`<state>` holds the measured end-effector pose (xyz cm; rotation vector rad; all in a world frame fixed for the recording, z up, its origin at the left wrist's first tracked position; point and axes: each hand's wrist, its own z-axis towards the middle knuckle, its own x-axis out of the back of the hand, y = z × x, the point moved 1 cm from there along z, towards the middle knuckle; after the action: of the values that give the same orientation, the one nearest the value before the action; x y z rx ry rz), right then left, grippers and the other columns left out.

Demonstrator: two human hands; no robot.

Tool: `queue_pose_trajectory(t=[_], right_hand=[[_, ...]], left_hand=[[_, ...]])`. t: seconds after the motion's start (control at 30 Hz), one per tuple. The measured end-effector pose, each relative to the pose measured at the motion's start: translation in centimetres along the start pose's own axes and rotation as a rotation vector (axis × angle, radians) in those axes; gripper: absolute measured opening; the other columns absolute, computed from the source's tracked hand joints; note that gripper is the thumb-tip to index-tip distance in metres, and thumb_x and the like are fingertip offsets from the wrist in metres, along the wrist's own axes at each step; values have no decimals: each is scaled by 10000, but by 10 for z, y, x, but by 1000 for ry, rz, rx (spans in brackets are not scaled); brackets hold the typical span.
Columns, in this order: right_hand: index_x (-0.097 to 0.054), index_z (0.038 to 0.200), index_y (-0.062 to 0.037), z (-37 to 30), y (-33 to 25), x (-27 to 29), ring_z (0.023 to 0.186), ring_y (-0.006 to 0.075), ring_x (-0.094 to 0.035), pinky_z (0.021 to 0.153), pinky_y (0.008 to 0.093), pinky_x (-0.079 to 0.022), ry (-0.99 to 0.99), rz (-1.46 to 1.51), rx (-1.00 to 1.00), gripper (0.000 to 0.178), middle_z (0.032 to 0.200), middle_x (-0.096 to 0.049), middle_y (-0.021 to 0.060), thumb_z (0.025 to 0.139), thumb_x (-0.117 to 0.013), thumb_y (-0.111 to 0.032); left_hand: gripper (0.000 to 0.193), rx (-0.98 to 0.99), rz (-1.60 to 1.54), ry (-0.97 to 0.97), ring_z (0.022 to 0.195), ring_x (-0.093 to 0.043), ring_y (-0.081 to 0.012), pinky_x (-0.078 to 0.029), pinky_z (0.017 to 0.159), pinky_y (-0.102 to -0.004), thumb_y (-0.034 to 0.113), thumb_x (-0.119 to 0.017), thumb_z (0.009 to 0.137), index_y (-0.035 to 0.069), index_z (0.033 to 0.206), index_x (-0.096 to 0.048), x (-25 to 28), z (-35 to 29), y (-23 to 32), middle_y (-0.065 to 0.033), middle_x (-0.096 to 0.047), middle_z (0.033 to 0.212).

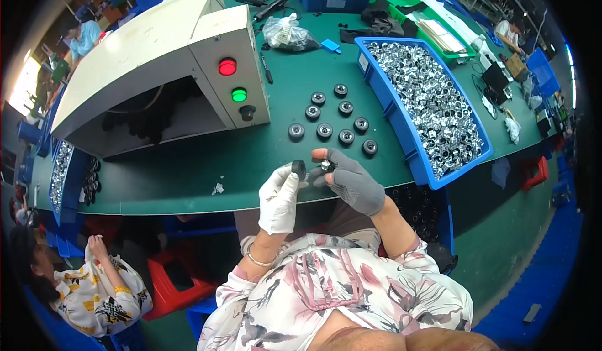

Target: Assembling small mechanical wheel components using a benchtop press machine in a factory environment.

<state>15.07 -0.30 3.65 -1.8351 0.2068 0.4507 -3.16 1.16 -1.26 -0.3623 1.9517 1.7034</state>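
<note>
My left hand [280, 199], in a white glove, is closed on a black round ring-shaped part [298, 170], held upright above the near table edge. Just to its right, my right hand [352, 180] wears a grey glove with bare fingertips. Its thumb and fingers pinch a small shiny metal fitting [326, 165], close to the black part but apart from it. Beyond my hands, several black wheel-like pieces with silver centres [324, 131] lie in loose rows on the green table [188, 185].
A blue bin [411, 163] full of shiny metal fittings stands at right. The beige machine [229, 34] with red and green buttons fills the left. Behind lie a marker [267, 69] and a plastic bag [288, 34]. A co-worker [94, 282] sits at lower left.
</note>
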Motion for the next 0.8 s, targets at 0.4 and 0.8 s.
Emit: queue_pose_trajectory(t=[0.4, 0.8], right_hand=[[-539, 1355, 41, 4, -5, 3, 918, 123, -625, 819, 262, -505, 92, -282, 138, 419, 1091, -652, 91, 951, -558, -66], [-681, 1206, -4, 7, 3, 3, 793, 155, -591, 729, 274, -485, 178, -846, 596, 373, 947, -615, 64, 833, -689, -6]], left_hand=[[244, 69, -29, 26, 920, -643, -142, -516, 830, -288, 125, -619, 1001, -29, 1192, -621, -8, 6, -2, -69, -671, 1076], [247, 201, -226, -87, 902, -664, -158, -529, 825, -294, 142, -635, 996, -37, 1166, -632, -25, 13, -4, -86, -682, 1069]])
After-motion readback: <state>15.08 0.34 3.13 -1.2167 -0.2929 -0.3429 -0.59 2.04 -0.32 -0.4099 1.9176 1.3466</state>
